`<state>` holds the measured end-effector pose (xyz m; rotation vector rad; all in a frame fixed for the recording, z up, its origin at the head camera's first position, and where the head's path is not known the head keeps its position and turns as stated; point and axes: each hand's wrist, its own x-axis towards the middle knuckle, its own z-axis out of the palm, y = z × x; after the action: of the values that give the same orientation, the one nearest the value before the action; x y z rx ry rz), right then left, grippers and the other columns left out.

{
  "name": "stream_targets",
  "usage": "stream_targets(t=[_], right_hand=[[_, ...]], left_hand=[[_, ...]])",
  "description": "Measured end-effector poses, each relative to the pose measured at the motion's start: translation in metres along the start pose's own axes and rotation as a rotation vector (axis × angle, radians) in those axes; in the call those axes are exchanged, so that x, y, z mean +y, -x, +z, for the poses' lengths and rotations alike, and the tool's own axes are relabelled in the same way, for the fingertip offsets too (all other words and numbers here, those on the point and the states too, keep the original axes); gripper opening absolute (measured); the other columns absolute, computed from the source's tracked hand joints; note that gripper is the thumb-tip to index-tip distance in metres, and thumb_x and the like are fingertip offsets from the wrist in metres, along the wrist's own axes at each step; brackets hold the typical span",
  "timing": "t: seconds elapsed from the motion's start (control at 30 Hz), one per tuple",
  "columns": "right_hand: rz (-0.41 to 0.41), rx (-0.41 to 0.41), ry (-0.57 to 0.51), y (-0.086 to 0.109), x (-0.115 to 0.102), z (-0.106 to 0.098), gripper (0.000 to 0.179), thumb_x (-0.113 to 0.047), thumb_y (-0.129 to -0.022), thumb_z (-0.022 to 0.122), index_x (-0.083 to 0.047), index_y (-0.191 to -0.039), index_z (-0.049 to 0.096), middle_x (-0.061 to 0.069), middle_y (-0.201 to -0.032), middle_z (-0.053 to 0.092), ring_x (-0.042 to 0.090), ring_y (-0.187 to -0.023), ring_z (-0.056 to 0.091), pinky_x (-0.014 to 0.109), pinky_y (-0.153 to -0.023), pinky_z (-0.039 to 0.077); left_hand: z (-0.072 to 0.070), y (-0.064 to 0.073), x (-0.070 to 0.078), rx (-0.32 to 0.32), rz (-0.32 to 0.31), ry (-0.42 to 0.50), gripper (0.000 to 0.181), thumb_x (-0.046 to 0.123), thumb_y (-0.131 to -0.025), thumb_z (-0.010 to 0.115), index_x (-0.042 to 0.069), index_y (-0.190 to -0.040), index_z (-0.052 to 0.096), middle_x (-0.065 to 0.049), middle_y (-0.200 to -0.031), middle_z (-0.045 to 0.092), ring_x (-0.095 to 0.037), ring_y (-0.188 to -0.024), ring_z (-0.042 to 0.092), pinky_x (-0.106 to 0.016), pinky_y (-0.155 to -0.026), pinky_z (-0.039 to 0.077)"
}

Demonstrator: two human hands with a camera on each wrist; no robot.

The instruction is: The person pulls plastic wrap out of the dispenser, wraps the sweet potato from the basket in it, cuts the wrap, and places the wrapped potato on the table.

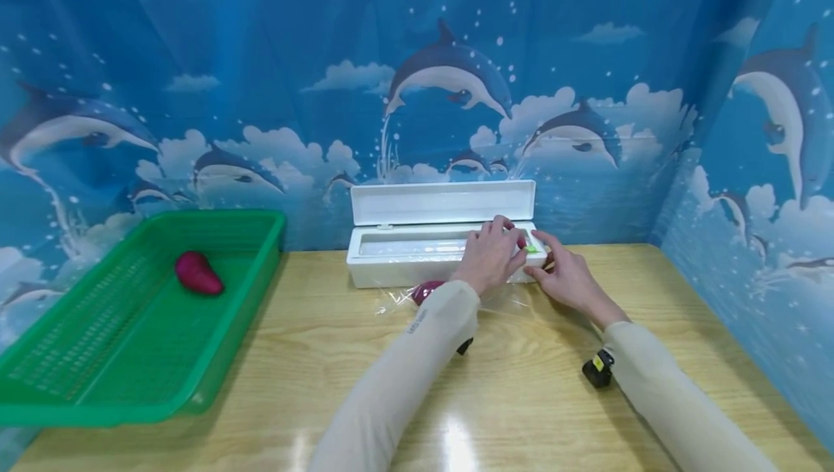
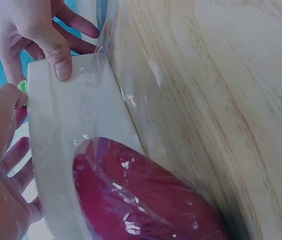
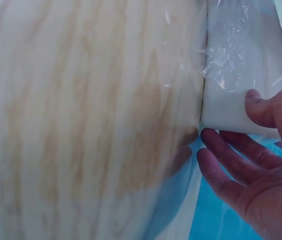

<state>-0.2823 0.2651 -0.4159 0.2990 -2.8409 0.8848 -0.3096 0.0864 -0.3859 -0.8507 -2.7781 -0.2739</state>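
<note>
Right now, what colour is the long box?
The box is white, and the head view shows it best.

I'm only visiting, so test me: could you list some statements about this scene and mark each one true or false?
1. A green basket stands left of the white box. True.
2. The box's lid is closed. False: the lid stands open.
3. The basket holds three purplish-red pieces. False: one piece shows in it.
4. Clear film covers the wrapped piece in front of the box. True.
5. The right hand is at the box's left end. False: the right hand is at its right end.
</note>
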Motion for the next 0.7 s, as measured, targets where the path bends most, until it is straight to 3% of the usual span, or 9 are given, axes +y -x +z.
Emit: stream_targets(t=[0.27,0.7], right_hand=[[0.030,-0.016,-0.014,-0.001,-0.003,0.000,0.070,-0.019,-0.097,0.069,-0.005,-0.156,0.033,0.023,-0.101,0.069,0.027,-0.084,0.068,0.032,-0.071,0.053],[0.022,-0.001,-0.025,0.001,-0.004,0.001,0.071,-0.016,-0.097,0.070,-0.004,-0.156,0.033,0.025,-0.101,0.069,0.030,-0.086,0.069,0.039,-0.075,0.057]], left_hand=[[-0.003,0.003,-0.005,-0.018,-0.004,0.005,0.025,0.041,-0.107,0.049,0.028,-0.120,0.065,-0.001,-0.147,0.048,-0.019,-0.129,0.052,-0.038,-0.098,0.050],[-0.010,0.018,-0.028,0.022,-0.029,0.019,0.020,0.042,-0.097,0.057,0.026,-0.109,0.064,-0.002,-0.139,0.052,-0.022,-0.122,0.056,-0.040,-0.089,0.050]])
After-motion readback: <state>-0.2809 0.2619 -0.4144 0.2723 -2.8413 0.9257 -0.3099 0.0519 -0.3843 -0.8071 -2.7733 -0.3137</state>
